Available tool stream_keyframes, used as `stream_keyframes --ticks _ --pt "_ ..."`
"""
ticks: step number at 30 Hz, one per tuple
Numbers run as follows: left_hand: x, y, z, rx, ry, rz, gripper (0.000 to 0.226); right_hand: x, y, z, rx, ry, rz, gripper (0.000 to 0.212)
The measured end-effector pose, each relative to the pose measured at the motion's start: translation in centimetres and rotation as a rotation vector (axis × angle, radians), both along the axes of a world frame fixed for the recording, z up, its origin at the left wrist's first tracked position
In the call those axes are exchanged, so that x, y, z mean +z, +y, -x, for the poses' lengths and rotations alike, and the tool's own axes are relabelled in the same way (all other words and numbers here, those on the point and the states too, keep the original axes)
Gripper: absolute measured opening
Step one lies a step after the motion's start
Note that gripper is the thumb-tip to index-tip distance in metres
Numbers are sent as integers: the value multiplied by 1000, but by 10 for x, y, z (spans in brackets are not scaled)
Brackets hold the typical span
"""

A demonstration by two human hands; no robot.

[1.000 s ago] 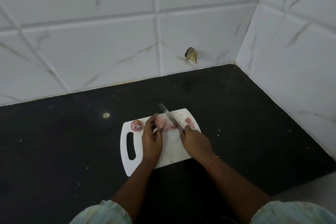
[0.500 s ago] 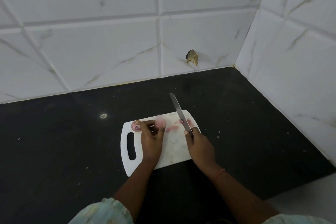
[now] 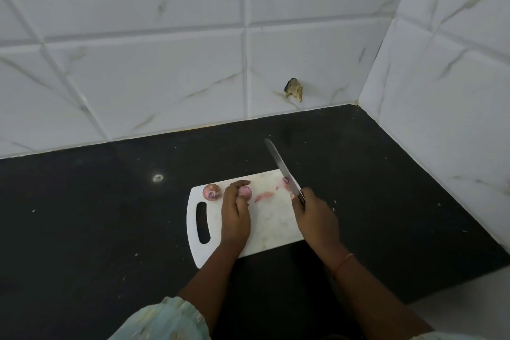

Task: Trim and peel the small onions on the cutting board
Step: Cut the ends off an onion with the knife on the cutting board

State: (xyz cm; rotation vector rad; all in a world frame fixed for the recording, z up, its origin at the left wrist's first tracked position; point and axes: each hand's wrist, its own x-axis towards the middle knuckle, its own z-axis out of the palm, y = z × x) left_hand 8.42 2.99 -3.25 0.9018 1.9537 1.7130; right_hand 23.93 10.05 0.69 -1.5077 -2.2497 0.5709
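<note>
On the white cutting board (image 3: pixel 265 232), a second onion (image 3: pixel 212 191) waits unpeeled at the far left corner. Just beside it, the left hand (image 3: pixel 235 215) pinches a partly peeled onion (image 3: pixel 245 192) between curled fingers. Peel scraps (image 3: pixel 264 196) lie mid-board. The right hand (image 3: pixel 317 219) grips the knife (image 3: pixel 281 167), which has lifted off the onion and swung toward the board's right edge: the trimming cut appears finished, and peeling likely follows.

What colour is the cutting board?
The cutting board is white, with faint pink onion stains; the head view shows it.
</note>
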Motion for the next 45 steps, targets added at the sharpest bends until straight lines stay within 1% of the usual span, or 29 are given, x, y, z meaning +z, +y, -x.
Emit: stream_keyframes --ticks 2,4,6,9,12,15,17,20,22,23,25,27,29,31,34,38,40,42,43,45 --pt "-1 1 -1 -43 51 -4 27 1 -1 1 6 -18 -15 21" --pt "-3 1 -1 -88 126 36 30 -1 0 2 12 -52 -24 22" --pt "-5 1 -2 -178 240 94 35 -4 1 4 17 -27 31 24" --pt "-4 0 -6 -300 389 182 37 -5 0 8 56 38 75 36" --pt "-5 0 -7 -295 455 202 38 -4 -3 12 70 66 88 44" --pt "-8 2 -6 -267 489 225 36 -4 -3 13 36 97 85 40" --pt "-9 3 -7 -213 427 210 34 -4 -4 12 25 91 68 33" --pt "-3 1 -7 -45 166 90 33 -2 -5 9 15 74 73 28" --pt "2 -1 -7 75 73 -9 34 0 -8 9 55 86 117 28" --pt "5 -2 -7 121 61 -51 36 2 -10 9 100 83 151 28" --pt "7 -1 -7 153 49 -91 38 3 -18 12 201 44 213 19" --pt "7 0 -7 142 39 -74 37 2 -27 15 247 7 268 15" --pt "7 1 -6 129 42 -40 36 -1 -31 17 256 -29 271 15" --pt "7 0 -5 117 72 -11 34 -2 -28 15 221 -66 230 14" --pt "7 -1 -4 61 66 18 32 -2 -18 5 107 -117 148 17" --pt "6 -1 -4 53 60 61 28 -2 -14 -5 -56 -118 40 23" --pt "6 0 -3 64 18 64 32 -2 -19 -1 -28 -76 28 21" --pt "8 0 -3 74 -15 67 35 -2 -27 8 48 -56 67 12" --pt "8 1 -3 76 -20 68 35 -4 -29 11 69 -62 85 11" --pt "9 0 -3 74 -17 66 36 -7 -28 13 57 -67 93 10"
